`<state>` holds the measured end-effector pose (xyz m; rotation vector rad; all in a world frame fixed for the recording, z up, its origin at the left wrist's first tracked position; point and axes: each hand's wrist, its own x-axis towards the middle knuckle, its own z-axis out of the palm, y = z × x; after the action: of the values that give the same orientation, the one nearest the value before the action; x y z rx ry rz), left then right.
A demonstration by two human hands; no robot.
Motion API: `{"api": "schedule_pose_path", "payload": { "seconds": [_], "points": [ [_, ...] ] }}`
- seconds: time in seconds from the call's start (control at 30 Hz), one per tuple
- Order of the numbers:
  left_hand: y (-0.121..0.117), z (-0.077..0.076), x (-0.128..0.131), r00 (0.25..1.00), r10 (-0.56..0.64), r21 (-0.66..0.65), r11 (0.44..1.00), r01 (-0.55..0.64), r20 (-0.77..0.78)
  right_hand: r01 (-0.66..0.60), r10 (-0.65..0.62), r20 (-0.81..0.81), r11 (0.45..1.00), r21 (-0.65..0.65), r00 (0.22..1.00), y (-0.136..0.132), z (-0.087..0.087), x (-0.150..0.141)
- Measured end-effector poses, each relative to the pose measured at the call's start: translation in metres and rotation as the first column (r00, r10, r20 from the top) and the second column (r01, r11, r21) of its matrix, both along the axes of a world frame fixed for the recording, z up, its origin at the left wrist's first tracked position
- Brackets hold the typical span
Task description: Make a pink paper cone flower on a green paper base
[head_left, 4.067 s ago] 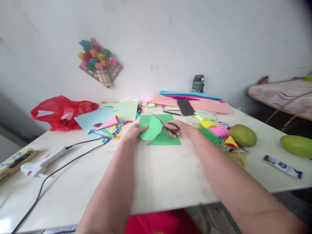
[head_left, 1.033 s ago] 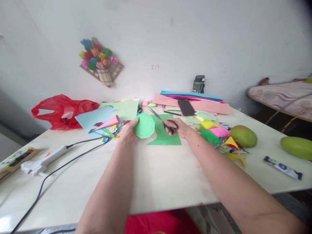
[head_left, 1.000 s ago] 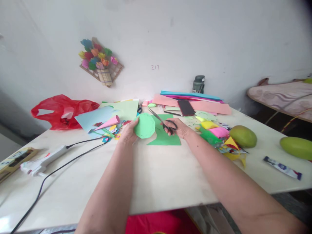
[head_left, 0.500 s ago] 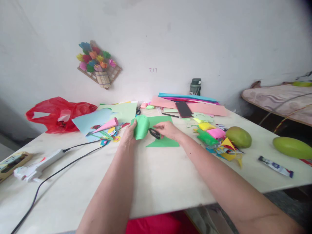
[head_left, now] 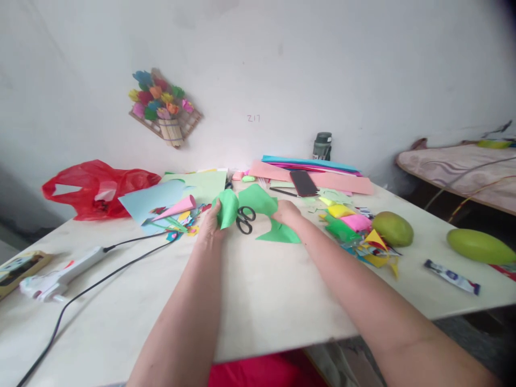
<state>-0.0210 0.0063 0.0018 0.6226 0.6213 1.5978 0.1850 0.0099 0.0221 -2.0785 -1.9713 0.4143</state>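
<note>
My left hand is closed on a rounded piece of green paper, raised just off the table. Right of it, my right hand grips the edge of a larger green sheet that has a curved notch cut out of it. Between the two hands lie the scissors, their black handle loops toward me; nobody's fingers are on them. Their blades are hidden by the paper.
Paper scraps and a pink paper cone lie left, near a glue gun with its cord. A red bag sits behind. To the right are a phone, clay packets, a green fruit and a tube.
My right hand has let go of the scissors, which now rest on the table, and has taken the larger green sheet. My left hand has shifted slightly left with the rounded piece.
</note>
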Motion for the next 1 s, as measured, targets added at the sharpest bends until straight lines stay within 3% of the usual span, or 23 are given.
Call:
{"api": "schedule_pose_path", "payload": {
  "seconds": [0.1, 0.23, 0.3, 0.4, 0.57, 0.7, 0.83, 0.9, 1.0],
  "points": [
    [0.0, 0.0, 0.0, 1.0, -0.005, 0.006, 1.0, 0.005, -0.014, 0.09, -0.087, -0.027, 0.985, 0.149, 0.996, -0.001, 0.002, 0.012],
    [0.0, 0.0, 0.001, 1.0, -0.004, -0.012, 1.0, 0.004, -0.009, 0.168, -0.212, 0.051, 0.881, 0.443, 0.976, -0.011, 0.02, 0.026],
    [0.0, 0.0, 0.002, 1.0, -0.01, -0.026, 1.0, 0.01, -0.011, 0.155, -0.235, 0.093, 0.842, 0.517, 0.967, -0.015, 0.031, 0.032],
    [-0.001, 0.0, 0.004, 0.999, -0.036, -0.019, 0.999, 0.036, -0.001, 0.118, -0.22, 0.154, 0.862, 0.492, 0.963, -0.016, 0.039, 0.037],
    [-0.003, 0.0, 0.005, 0.998, -0.058, 0.008, 0.998, 0.057, 0.012, 0.085, -0.195, 0.221, 0.9, 0.426, 0.956, -0.013, 0.033, 0.04],
    [-0.002, -0.001, 0.004, 0.996, -0.073, 0.026, 0.997, 0.071, 0.044, -0.001, -0.165, 0.229, 0.81, 0.587, 0.959, -0.014, 0.036, 0.041],
    [0.0, -0.003, 0.004, 0.995, -0.076, 0.03, 0.997, 0.074, 0.066, 0.036, -0.196, 0.149, 0.714, 0.699, 0.969, -0.009, 0.049, 0.038],
    [0.0, -0.003, 0.005, 0.996, -0.075, 0.019, 0.997, 0.074, 0.049, 0.104, -0.209, 0.076, 0.729, 0.676, 0.975, -0.002, 0.054, 0.032],
    [0.0, -0.001, 0.007, 0.997, -0.061, 0.006, 0.998, 0.06, 0.046, 0.18, -0.195, -0.033, 0.813, 0.554, 0.98, 0.015, 0.058, 0.015]
  ]
}}
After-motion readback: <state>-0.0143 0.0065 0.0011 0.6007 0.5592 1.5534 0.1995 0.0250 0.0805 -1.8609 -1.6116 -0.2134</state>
